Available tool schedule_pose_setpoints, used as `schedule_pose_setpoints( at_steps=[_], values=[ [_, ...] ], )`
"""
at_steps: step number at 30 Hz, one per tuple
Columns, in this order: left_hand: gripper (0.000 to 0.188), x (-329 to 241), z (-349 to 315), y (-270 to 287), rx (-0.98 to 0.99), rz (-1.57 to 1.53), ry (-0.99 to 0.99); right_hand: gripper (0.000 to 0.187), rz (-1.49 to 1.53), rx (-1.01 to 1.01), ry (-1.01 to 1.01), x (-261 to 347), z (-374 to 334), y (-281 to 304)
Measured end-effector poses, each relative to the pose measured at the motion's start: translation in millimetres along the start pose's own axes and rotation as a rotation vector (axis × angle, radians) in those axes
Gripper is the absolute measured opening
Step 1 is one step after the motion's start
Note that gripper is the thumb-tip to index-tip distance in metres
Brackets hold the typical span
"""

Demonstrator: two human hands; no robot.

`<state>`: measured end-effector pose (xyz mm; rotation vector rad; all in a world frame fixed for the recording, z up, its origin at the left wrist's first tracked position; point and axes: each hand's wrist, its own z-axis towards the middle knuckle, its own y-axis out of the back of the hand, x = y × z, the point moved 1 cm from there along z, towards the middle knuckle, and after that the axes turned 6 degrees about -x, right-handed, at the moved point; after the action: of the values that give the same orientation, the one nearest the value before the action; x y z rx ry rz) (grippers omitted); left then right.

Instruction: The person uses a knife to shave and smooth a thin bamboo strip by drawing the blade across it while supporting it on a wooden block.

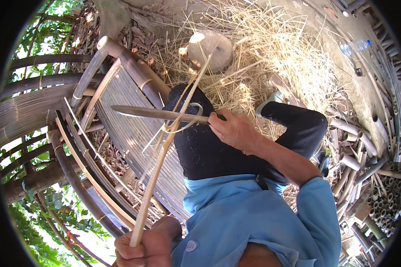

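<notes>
My left hand (145, 244) is closed round the lower end of a long pale bamboo strip (158, 162), which slants up and away over my left thigh. In my right hand (235, 132) is the handle of a long knife (142, 111), its blade pointing left and crossing the strip. Where the two meet, thin curled shavings (178, 127) hang and loop about the blade. The far end of the strip lies over a round wooden block (210, 51) on the ground; whether they touch I cannot tell. Most of the knife's handle is hidden by my fingers.
I sit on a bamboo bench (129, 104) with a slatted seat. Several long split strips (87, 171) lean along its left side. Pale shavings (285, 58) cover the ground ahead. A plastic bottle (355, 47) lies at the far right, near stacked cut bamboo tubes (385, 196).
</notes>
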<state>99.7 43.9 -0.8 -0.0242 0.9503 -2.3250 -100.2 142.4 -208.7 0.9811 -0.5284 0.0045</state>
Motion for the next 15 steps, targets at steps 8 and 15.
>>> schedule_pose_setpoints(
  at_steps=[8, 15],
  values=[
    [0.04, -0.2, 11.9, 7.4, 0.101, -0.024, 0.071, 0.026, -0.057, 0.349, -0.55, -199.8, -16.1, -75.5],
    [0.045, 11.1, 25.3, 11.1, 0.096, 0.161, -0.148, 0.025, 0.14, 0.268, -0.64, -147.3, 2.5, -50.5]
  ],
)
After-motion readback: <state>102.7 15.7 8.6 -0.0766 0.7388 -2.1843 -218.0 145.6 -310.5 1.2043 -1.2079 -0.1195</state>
